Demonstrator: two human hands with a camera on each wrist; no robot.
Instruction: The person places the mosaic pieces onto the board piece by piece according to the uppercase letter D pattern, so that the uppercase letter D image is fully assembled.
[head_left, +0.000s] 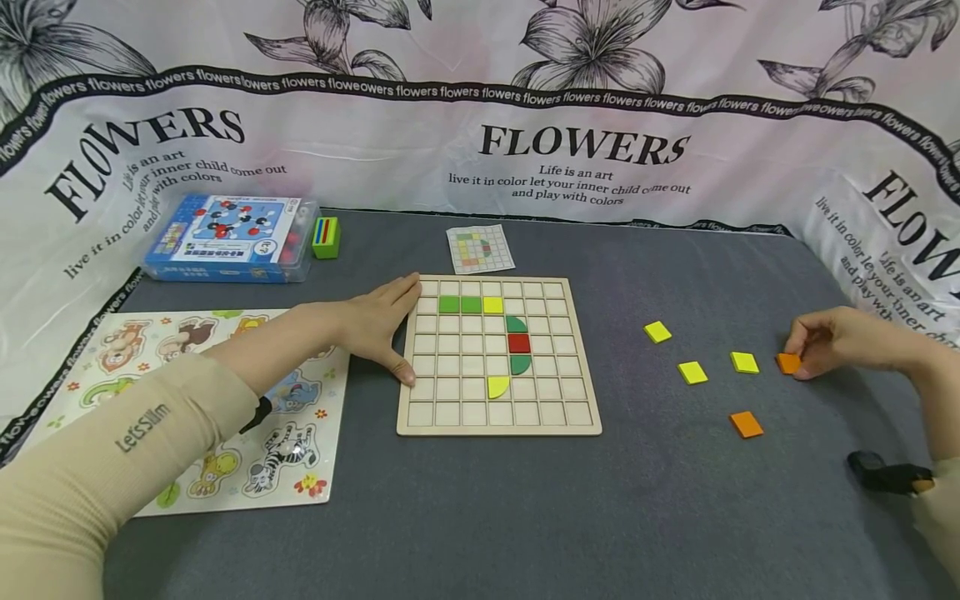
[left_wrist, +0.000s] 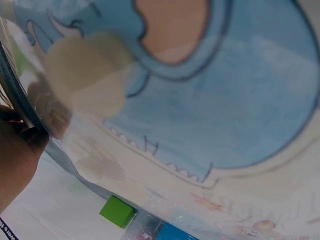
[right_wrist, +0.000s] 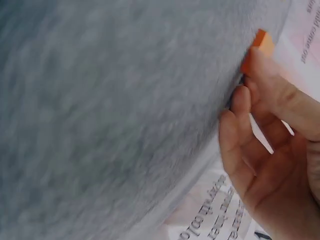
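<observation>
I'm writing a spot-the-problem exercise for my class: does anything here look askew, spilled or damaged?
Nothing looks spilled or damaged. Slightly askew: the loose yellow tiles and nearest orange tile lie at mixed angles right of the grid board, unlike the neatly aligned pieces on it.

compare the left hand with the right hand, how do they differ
The left hand is spread, while the right hand has bent fingers. The left hand touches the left edge of the grid board; the right hand pinches an orange tile. Both are bare.
</observation>
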